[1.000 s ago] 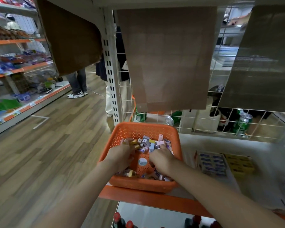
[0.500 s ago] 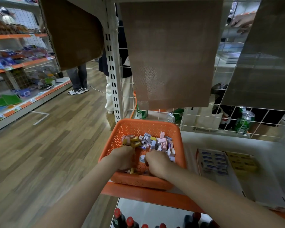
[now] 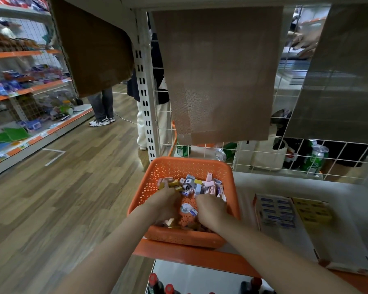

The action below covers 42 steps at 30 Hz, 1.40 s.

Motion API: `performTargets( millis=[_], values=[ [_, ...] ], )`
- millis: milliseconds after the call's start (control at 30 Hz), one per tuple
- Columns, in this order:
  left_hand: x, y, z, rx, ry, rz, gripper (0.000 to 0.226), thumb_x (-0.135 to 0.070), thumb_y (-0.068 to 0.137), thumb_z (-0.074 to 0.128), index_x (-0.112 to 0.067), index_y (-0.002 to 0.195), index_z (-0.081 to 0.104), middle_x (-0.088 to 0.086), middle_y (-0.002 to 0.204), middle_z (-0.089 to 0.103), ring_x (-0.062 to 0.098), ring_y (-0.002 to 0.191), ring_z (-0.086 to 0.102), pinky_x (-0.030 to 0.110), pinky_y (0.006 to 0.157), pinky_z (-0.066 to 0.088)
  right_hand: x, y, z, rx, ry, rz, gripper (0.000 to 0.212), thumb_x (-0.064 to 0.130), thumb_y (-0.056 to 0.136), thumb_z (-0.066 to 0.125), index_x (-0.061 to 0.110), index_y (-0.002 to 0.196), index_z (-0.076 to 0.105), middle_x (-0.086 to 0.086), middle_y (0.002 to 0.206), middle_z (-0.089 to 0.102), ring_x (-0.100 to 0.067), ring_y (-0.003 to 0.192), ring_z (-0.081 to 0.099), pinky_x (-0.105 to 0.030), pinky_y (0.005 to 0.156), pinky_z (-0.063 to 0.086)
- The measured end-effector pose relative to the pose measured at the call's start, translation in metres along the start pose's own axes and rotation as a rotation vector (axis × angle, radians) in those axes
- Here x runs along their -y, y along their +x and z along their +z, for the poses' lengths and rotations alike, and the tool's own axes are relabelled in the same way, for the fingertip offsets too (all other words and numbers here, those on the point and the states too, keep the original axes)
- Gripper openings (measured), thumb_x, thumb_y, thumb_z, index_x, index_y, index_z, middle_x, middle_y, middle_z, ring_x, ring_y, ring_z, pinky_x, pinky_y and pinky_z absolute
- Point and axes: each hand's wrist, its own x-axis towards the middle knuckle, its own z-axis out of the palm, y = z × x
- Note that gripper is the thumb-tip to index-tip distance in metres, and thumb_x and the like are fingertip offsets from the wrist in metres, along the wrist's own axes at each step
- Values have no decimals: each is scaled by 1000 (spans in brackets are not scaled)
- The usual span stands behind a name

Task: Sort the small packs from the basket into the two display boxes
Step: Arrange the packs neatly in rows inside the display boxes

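An orange perforated basket [image 3: 189, 168] stands on the shelf at its left end, holding several small packs [image 3: 200, 184] in pink, purple, white and yellow. My left hand [image 3: 164, 205] and my right hand [image 3: 210, 211] are both inside it, backs up, fingers bent down among the packs near the front wall. The fingertips are hidden, so any hold is unclear. To the right lie two display boxes side by side, the left one [image 3: 274, 211] filled with blue-and-white packs and the right one [image 3: 312, 213] with yellow packs.
A wire grid [image 3: 285, 153] backs the shelf, with green cans [image 3: 316, 159] behind it. Brown sheets [image 3: 217, 77] hang above. The orange shelf edge [image 3: 200, 255] runs below the basket, with red-capped bottles [image 3: 155, 283] underneath. People stand in the wooden-floored aisle at left.
Both hands have drawn back from the far heap of packs toward the basket's near wall, baring a patch of its floor. The basket and the boxes stay put.
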Motion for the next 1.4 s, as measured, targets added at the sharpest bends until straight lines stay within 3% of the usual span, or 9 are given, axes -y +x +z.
performTargets(
  millis=[167, 367, 533, 900, 967, 1100, 1200, 1267, 1400],
  values=[
    [-8, 6, 10, 19, -15, 35, 20, -14, 84, 67, -7, 103, 66, 10, 104, 67, 24, 98, 63, 36, 100, 45, -4, 5, 0, -21, -41, -46, 30, -4, 87, 47, 8, 110, 62, -11, 112, 65, -29, 109, 58, -38, 97, 39],
    [-9, 8, 10, 119, -104, 0, 26, -12, 82, 70, -5, 107, 66, 7, 103, 66, 20, 90, 60, 21, 68, 49, -10, 9, 2, 4, -3, -82, 25, -3, 86, 49, 8, 105, 62, -10, 109, 64, -29, 108, 58, -38, 100, 35],
    [-11, 9, 13, 94, -26, -17, 22, -19, 89, 57, -5, 103, 68, 11, 106, 68, 23, 96, 63, 28, 73, 47, -11, 12, 1, -60, -112, -132, 31, -8, 84, 47, 8, 104, 63, -12, 108, 64, -30, 109, 54, -39, 104, 30],
    [-23, 12, 18, 44, -30, 33, 21, -9, 80, 70, -3, 99, 65, 10, 106, 67, 23, 98, 62, 25, 70, 45, -33, 9, -26, -205, -131, -164, 28, -4, 86, 49, 11, 104, 65, -11, 115, 61, -30, 117, 50, -39, 107, 25],
    [-23, 11, 15, 18, -46, 25, 24, -12, 80, 70, -9, 102, 61, 4, 101, 62, 20, 98, 60, 23, 75, 45, -36, 7, -33, -241, -114, -181, 26, -1, 85, 52, 12, 104, 65, -7, 112, 62, -26, 112, 52, -40, 107, 24],
    [-25, 8, 6, -127, -16, 104, 14, -9, 86, 61, -20, 85, 53, -1, 83, 51, 11, 73, 49, 24, 77, 42, -51, 0, -47, -312, -84, -188, 27, 0, 83, 56, 15, 103, 66, -1, 103, 64, -22, 105, 54, -34, 104, 25],
    [-36, 8, -6, -251, -47, 29, 26, -16, 79, 74, -17, 103, 65, -3, 101, 64, 9, 82, 56, 18, 73, 49, -67, -8, -60, -357, -86, -166, 26, 4, 82, 58, 18, 103, 64, 0, 104, 62, -21, 105, 54, -34, 97, 28],
    [-47, 5, -15, -311, -74, 44, 26, -17, 77, 76, -20, 101, 66, -4, 106, 63, 12, 87, 60, 20, 72, 53, -79, -16, -68, -384, -88, -134, 25, 6, 82, 58, 21, 100, 65, 0, 101, 63, -20, 102, 55, -33, 91, 29],
    [-77, 0, -23, -425, -3, 129, 24, -15, 81, 69, -21, 104, 67, -1, 113, 59, 17, 99, 60, 29, 84, 53, -105, -35, -79, -386, -78, -55, 22, 9, 85, 57, 22, 101, 65, 0, 102, 61, -20, 102, 55, -34, 92, 30]
  ],
)
